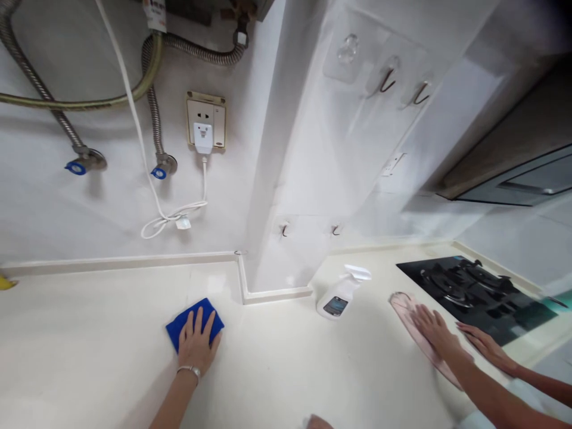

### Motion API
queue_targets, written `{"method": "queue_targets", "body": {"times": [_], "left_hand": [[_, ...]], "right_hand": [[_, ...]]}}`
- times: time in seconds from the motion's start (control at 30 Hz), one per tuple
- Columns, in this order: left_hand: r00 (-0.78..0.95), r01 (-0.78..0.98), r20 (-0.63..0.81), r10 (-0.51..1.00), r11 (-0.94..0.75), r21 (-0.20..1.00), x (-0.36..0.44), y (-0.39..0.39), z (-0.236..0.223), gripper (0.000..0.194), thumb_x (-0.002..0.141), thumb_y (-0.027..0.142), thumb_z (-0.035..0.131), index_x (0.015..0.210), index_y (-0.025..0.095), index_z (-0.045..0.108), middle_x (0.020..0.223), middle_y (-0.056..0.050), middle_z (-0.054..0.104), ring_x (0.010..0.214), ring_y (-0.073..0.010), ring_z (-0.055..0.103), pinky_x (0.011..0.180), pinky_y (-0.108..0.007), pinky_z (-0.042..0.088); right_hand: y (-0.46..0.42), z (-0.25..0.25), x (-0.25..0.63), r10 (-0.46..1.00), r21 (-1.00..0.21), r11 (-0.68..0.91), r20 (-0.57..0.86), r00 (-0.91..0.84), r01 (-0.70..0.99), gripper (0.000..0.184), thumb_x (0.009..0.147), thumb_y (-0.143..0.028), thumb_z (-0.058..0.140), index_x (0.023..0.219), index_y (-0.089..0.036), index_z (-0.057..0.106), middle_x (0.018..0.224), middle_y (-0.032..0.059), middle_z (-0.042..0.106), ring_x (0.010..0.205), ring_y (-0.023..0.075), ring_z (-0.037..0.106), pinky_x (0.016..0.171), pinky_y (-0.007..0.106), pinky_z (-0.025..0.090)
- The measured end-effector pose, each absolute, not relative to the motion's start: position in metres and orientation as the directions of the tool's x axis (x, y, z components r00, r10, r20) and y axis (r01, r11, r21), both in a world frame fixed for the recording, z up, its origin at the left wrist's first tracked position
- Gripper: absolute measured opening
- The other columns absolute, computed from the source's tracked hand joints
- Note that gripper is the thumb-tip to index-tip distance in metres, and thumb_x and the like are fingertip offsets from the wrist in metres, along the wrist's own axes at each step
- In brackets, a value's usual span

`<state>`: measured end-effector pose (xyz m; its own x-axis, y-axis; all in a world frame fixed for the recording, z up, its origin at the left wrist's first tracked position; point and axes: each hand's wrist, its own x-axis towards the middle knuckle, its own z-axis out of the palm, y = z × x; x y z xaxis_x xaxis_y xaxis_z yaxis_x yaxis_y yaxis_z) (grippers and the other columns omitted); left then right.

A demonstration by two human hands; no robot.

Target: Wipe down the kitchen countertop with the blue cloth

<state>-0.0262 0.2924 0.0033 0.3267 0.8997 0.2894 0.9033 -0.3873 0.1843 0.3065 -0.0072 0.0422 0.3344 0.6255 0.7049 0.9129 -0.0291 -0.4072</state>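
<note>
My left hand [196, 342], with a bracelet at the wrist, lies flat on a folded blue cloth [175, 329] on the pale countertop [277, 363]. Its fingers are spread over the cloth, and the thumb points out to the right. Only a small part of my right hand [318, 422] shows at the bottom edge; its fingers cannot be made out. A white spray bottle [335, 301] with a dark label stands between my left hand and a co-worker at the right.
A co-worker's hand [435, 328] presses a pink cloth [409, 307]; the other rests near the black gas hob [473, 292]. A wall corner [277, 280] juts over the counter. Behind are a plugged-in socket [206, 122], a hanging cord [152, 190] and water valves [164, 167].
</note>
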Motion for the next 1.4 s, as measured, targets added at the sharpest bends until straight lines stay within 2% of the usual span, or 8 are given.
{"method": "queue_targets", "body": {"times": [0.07,0.13,0.23,0.6,1.0,1.17,1.23,1.4], "left_hand": [[0.352,0.887,0.274,0.895,-0.413,0.207,-0.010,0.314,0.005,0.054,0.091,0.045,0.044,0.143,0.032,0.046,0.159,-0.010,0.037,0.147,-0.0346,0.027,0.112,-0.051,0.033],[0.370,0.874,0.254,0.894,-0.427,0.231,0.008,0.336,0.008,0.052,0.092,0.043,0.044,0.143,0.033,0.047,0.159,-0.009,0.036,0.147,-0.0344,0.027,0.113,-0.051,0.033],[0.366,0.865,0.221,0.904,-0.418,0.278,0.039,0.369,0.013,0.051,0.091,0.040,0.045,0.142,0.034,0.049,0.159,-0.008,0.035,0.148,-0.0349,0.026,0.114,-0.052,0.031],[0.440,0.813,0.195,0.877,-0.481,0.329,0.088,0.453,0.013,0.049,0.092,0.038,0.043,0.140,0.037,0.050,0.160,-0.004,0.036,0.149,-0.0311,0.023,0.116,-0.050,0.028],[0.439,0.816,0.170,0.882,-0.471,0.335,0.044,0.455,0.018,0.049,0.091,0.043,0.047,0.140,0.039,0.050,0.158,-0.001,0.040,0.148,-0.0270,0.027,0.118,-0.045,0.029],[0.257,0.911,0.107,0.960,-0.278,0.306,-0.050,0.439,0.030,0.052,0.094,0.043,0.040,0.144,0.032,0.047,0.160,-0.008,0.034,0.149,-0.0315,0.024,0.118,-0.051,0.027],[0.162,0.942,0.082,0.983,-0.178,0.285,-0.095,0.427,0.035,0.054,0.094,0.045,0.038,0.145,0.030,0.044,0.161,-0.009,0.032,0.149,-0.0327,0.023,0.118,-0.052,0.026],[-0.072,0.967,0.048,0.996,0.058,0.250,-0.197,0.373,0.040,0.060,0.093,0.053,0.032,0.149,0.031,0.037,0.163,-0.007,0.028,0.150,-0.0303,0.020,0.120,-0.048,0.023]], "right_hand": [[0.002,0.093,0.376,0.582,-0.442,-0.036,0.720,0.378,0.897,0.036,0.055,-0.040,0.060,0.087,-0.056,0.065,0.117,-0.0058,0.064,0.127,0.0487,0.049,0.053,0.062,0.051],[0.009,0.135,0.438,0.536,-0.463,-0.068,0.730,0.424,0.884,0.044,0.058,-0.043,0.056,0.099,-0.059,0.064,0.123,-0.0055,0.061,0.134,0.0509,0.040,0.057,0.070,0.047],[0.009,0.163,0.494,0.508,-0.496,-0.096,0.721,0.471,0.863,0.049,0.056,-0.045,0.055,0.101,-0.062,0.065,0.122,-0.0048,0.062,0.133,0.0537,0.039,0.055,0.074,0.043],[-0.024,0.112,0.550,0.533,-0.552,-0.200,0.632,0.563,0.809,0.041,0.046,-0.045,0.059,0.080,-0.063,0.069,0.105,-0.0058,0.069,0.118,0.0597,0.050,0.043,0.071,0.037],[-0.016,0.159,0.581,0.564,-0.543,-0.032,0.684,0.463,0.839,0.041,0.042,-0.041,0.058,0.074,-0.063,0.068,0.102,-0.0049,0.069,0.114,0.0619,0.050,0.044,0.074,0.032],[-0.038,0.138,0.537,0.530,-0.480,0.003,0.745,0.405,0.877,0.050,0.051,-0.047,0.058,0.099,-0.060,0.066,0.119,-0.0013,0.064,0.124,0.0575,0.046,0.053,0.077,0.039],[-0.042,0.102,0.478,0.537,-0.486,0.008,0.739,0.406,0.874,0.045,0.053,-0.049,0.059,0.096,-0.062,0.063,0.120,-0.0034,0.064,0.124,0.0545,0.047,0.052,0.072,0.043],[-0.033,-0.006,0.269,0.698,-0.465,-0.017,0.628,0.343,0.885,0.029,0.067,-0.043,0.062,0.095,-0.048,0.065,0.112,0.0040,0.065,0.105,0.0421,0.063,0.061,0.060,0.055]]}}
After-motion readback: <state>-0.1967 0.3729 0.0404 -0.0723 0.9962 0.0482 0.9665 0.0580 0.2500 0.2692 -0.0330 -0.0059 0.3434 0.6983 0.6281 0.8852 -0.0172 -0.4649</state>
